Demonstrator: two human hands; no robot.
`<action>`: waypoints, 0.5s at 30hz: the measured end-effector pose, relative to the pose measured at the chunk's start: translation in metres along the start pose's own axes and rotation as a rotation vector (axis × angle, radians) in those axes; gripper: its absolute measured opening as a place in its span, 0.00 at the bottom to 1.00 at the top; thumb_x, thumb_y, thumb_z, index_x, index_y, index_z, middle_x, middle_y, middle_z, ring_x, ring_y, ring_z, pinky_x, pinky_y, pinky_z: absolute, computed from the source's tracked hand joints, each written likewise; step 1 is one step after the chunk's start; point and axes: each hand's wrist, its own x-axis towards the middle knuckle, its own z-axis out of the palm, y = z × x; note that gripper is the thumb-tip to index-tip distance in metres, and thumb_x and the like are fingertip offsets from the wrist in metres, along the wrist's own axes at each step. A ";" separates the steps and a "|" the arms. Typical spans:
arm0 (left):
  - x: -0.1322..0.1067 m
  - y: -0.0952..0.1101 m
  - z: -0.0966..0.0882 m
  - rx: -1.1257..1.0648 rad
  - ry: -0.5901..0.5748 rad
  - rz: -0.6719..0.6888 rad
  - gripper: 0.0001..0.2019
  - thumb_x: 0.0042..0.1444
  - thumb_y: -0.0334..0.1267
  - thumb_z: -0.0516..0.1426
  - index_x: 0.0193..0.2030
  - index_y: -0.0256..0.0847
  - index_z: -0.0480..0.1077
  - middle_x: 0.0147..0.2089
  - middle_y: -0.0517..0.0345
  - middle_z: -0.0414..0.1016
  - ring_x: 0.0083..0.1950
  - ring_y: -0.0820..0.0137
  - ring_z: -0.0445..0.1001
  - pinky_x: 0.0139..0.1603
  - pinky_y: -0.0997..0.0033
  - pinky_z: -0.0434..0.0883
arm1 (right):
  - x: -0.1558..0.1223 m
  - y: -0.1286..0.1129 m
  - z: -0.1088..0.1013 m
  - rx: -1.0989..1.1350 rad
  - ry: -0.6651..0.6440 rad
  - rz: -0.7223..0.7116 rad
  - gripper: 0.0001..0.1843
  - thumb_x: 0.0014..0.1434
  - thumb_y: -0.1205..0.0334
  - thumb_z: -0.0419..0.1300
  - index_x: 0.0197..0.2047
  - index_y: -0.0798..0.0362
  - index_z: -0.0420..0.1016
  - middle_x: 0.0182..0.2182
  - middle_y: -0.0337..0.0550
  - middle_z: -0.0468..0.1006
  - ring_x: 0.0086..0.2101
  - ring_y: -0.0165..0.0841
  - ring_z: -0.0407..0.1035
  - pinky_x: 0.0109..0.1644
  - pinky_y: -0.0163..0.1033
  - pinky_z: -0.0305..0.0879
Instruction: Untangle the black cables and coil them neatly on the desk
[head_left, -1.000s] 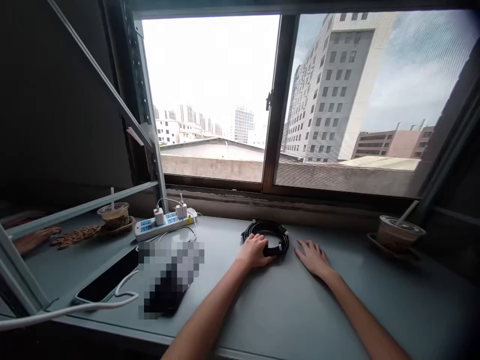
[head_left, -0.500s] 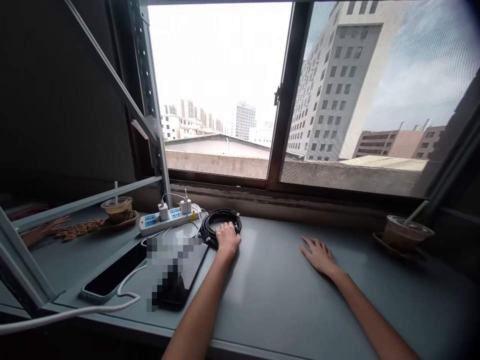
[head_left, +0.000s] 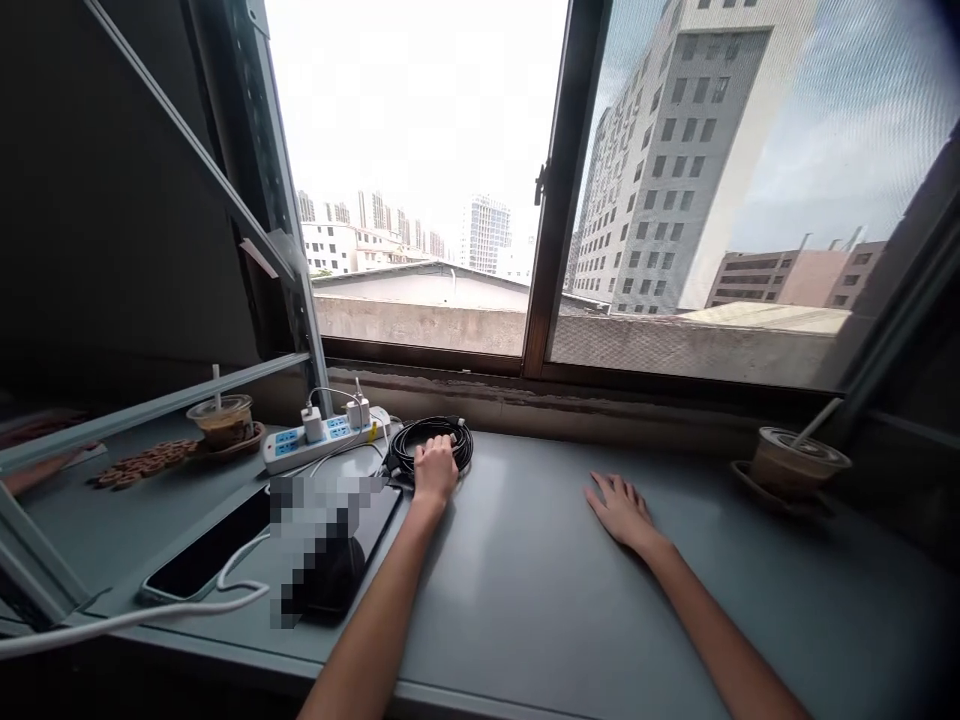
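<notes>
My left hand (head_left: 436, 470) is closed on the near side of a coiled black cable (head_left: 405, 437), its fingers curled over the loops. The coil lies on the grey tabletop (head_left: 517, 590), and my palm hides part of it. A cable plug shows at the coil's far edge. To the right, my right hand (head_left: 621, 510) rests palm down on the tabletop, fingers spread and holding nothing. Beside my left forearm lies a dark tablet-like device (head_left: 381, 524), partly blurred out by pixel blocks.
A white power strip (head_left: 281, 457) with plugged-in chargers stands behind a phone (head_left: 206, 550). A white cable (head_left: 161, 608) crosses the front left. Iced drinks stand left (head_left: 225, 425) and right (head_left: 796, 462). Brown round pieces (head_left: 142, 465) lie near another person's arm (head_left: 45, 472). A metal frame (head_left: 289, 220) rises at left.
The view has shifted a little, so most things sit further left. My left hand stays on the cable coil and my right hand stays flat. The other person's hand at left has drawn back.
</notes>
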 end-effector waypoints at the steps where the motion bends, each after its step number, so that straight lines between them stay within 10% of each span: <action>1: 0.001 0.000 -0.001 -0.013 0.051 -0.015 0.12 0.55 0.25 0.45 0.36 0.35 0.68 0.37 0.46 0.72 0.43 0.60 0.70 0.45 0.60 0.62 | 0.000 0.000 0.000 0.005 -0.004 0.002 0.30 0.62 0.49 0.37 0.64 0.50 0.52 0.60 0.49 0.54 0.61 0.40 0.46 0.62 0.46 0.42; 10: 0.014 -0.013 -0.021 -0.265 0.582 -0.195 0.08 0.61 0.33 0.41 0.44 0.36 0.56 0.43 0.42 0.67 0.42 0.62 0.72 0.37 0.65 0.68 | -0.003 -0.006 -0.004 0.025 -0.006 0.022 0.30 0.61 0.51 0.39 0.64 0.51 0.53 0.61 0.50 0.54 0.61 0.40 0.44 0.63 0.46 0.40; 15: 0.010 0.003 -0.036 -0.433 0.657 -0.052 0.06 0.62 0.35 0.41 0.44 0.39 0.54 0.42 0.51 0.68 0.26 0.76 0.70 0.30 0.73 0.68 | -0.002 -0.005 -0.002 0.057 0.027 0.013 0.29 0.60 0.53 0.41 0.63 0.54 0.57 0.59 0.53 0.56 0.60 0.42 0.47 0.63 0.47 0.40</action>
